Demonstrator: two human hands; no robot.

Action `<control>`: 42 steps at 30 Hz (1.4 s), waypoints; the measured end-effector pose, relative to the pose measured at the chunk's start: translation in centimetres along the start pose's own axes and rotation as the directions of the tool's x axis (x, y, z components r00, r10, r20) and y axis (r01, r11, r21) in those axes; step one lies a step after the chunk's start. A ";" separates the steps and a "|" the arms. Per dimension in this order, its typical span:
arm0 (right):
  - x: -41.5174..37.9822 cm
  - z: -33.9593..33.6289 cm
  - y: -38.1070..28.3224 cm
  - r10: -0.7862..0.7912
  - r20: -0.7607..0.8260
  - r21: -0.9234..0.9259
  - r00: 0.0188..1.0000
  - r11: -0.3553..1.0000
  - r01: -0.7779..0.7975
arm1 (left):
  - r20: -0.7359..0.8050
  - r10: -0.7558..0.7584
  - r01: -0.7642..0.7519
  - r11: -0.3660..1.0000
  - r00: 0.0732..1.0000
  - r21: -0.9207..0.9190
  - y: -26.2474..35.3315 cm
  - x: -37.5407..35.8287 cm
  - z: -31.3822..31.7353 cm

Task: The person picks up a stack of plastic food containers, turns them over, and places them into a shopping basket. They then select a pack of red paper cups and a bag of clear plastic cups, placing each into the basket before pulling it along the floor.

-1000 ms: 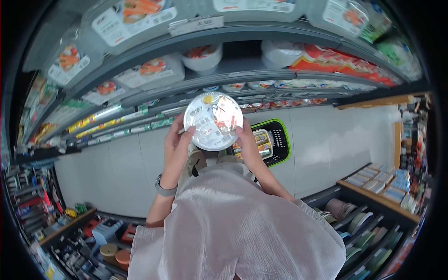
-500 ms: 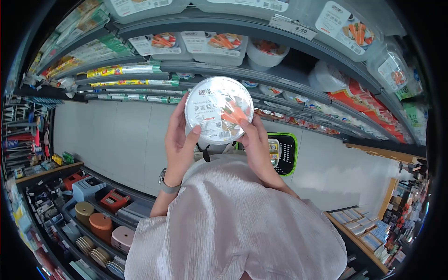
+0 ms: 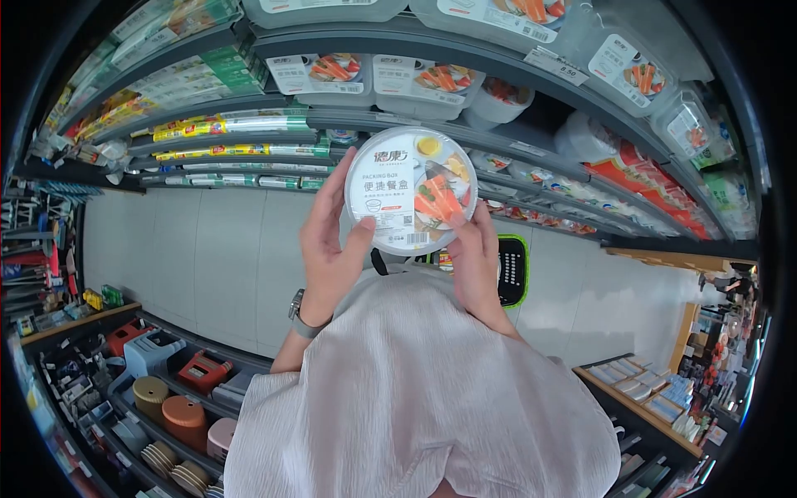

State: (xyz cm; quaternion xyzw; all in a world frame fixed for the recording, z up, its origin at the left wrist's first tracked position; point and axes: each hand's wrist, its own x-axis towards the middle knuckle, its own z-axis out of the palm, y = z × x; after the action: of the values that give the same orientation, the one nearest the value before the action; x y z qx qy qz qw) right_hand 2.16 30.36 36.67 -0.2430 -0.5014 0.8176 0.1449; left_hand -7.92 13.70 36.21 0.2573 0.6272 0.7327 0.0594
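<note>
A round food container (image 3: 388,178) with a printed lid label faces up in front of my chest. My left hand (image 3: 334,222) grips its left side, thumb on the lid's lower edge and fingers behind. On the right side my right hand (image 3: 473,253) holds the rim, its thumb and fingers near the food picture. The container's underside is hidden. Just beyond it are the shelves, with rectangular food containers (image 3: 423,83) of a similar label and a round tub (image 3: 501,101) next to them.
On the floor by my right arm stands a black basket with a green rim (image 3: 525,270), partly covered by my arm. Boxed rolls (image 3: 232,124) fill the left shelves. Behind me on the left, a low shelf holds coloured bins (image 3: 184,415). A wooden-edged display (image 3: 639,407) stands at right.
The container has moved slightly right and tilted, so glare has left the lid and its print reads clearly. Both hands keep hold. More of the basket is covered by my right arm.
</note>
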 end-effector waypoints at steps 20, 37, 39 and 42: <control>-1.5 4.9 1.5 -0.039 -0.082 -0.007 0.996 0.999 0.038 | 0.033 -0.022 0.022 0.999 0.999 -0.023 0.4 0.8 -4.3; -1.5 7.1 2.1 -0.018 -0.072 -0.020 0.997 1.000 0.017 | -0.085 -0.003 -0.003 0.997 0.996 -0.080 0.0 -0.2 -5.0; -1.2 6.6 2.4 -0.020 -0.059 -0.029 0.998 0.999 0.018 | -0.085 0.000 -0.006 0.997 0.996 -0.071 -0.1 -0.1 -5.1; -1.2 6.7 2.4 -0.017 -0.050 -0.028 0.999 0.999 0.016 | -0.073 -0.048 0.042 0.995 0.996 -0.090 -0.1 -0.1 -5.2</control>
State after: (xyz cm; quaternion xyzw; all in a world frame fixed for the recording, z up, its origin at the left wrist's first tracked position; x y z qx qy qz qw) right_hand -0.48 23.68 37.34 -0.2611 -0.5109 0.8030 0.1609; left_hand -10.21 9.04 35.62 0.2126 0.6017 0.7673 0.0636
